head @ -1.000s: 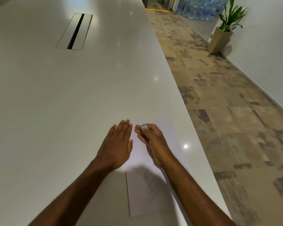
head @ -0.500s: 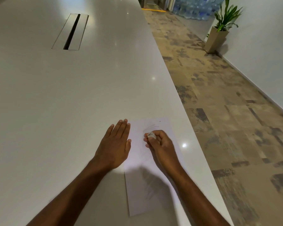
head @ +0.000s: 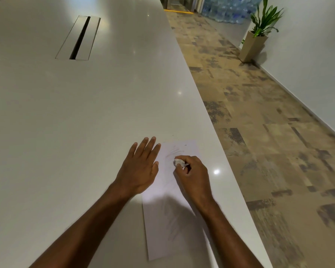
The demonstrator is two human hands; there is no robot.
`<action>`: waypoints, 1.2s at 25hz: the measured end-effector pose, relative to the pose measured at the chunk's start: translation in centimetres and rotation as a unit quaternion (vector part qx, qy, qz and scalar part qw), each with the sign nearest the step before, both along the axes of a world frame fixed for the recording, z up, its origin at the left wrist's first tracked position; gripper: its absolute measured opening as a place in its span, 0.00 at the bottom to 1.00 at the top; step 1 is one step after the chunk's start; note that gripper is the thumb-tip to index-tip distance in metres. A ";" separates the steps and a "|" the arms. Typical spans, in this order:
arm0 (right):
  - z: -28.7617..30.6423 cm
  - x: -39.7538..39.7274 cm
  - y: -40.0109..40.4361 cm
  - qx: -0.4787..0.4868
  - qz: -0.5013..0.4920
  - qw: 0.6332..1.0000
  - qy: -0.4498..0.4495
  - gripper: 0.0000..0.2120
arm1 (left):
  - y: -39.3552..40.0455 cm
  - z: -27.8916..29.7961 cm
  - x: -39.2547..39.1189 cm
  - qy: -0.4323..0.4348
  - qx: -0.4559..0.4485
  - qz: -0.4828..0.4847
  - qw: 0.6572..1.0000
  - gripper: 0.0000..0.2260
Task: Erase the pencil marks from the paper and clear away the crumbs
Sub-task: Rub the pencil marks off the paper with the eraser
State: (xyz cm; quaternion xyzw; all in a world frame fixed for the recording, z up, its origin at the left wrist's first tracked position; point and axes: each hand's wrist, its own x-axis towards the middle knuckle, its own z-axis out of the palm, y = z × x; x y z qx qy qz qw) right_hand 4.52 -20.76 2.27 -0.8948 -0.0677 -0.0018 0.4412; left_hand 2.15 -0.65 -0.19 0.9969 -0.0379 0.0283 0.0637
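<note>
So over in the upper left of the frame a cable slot [head: 79, 38] is sitting cut into the long glossy white table [head: 66, 113], with ceiling lights reflecting off the top. Down in the lower middle the left hand [head: 138, 169] is lying flat, fingers straight and a bit spread, pressing on the left edge of the sheet of paper [head: 174, 225] and partly on the table beside it. The paper is lying near the table's right edge, lower centre of the frame, with faint pencil marks [head: 172, 151] showing near its top, just left of and above the eraser [head: 178, 162]. The right hand [head: 191, 176] is curling its fingers around that small white eraser and pinching it down against the paper. Further right, patchy brown carpet [head: 269, 132] is running along a white wall, and a potted plant [head: 259, 33] is standing in the upper right corner.
</note>
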 end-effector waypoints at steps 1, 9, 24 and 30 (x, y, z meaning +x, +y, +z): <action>0.1 -0.1 0.4 -0.024 0.011 1.000 -0.008 0.09 | 0.1 -0.2 0.1 0.005 0.001 -0.002 1.000 0.30; 1.3 6.0 1.1 -0.106 -0.043 0.991 -0.069 0.08 | 0.0 0.2 0.1 0.015 -0.012 0.004 1.000 0.31; 0.8 2.6 2.0 -0.158 0.062 0.980 -0.102 0.14 | 0.0 -0.2 0.3 0.005 -0.025 0.004 1.000 0.29; 1.4 2.4 2.5 -0.178 0.044 0.979 -0.094 0.14 | -0.1 -0.1 0.2 0.005 -0.033 0.005 0.999 0.30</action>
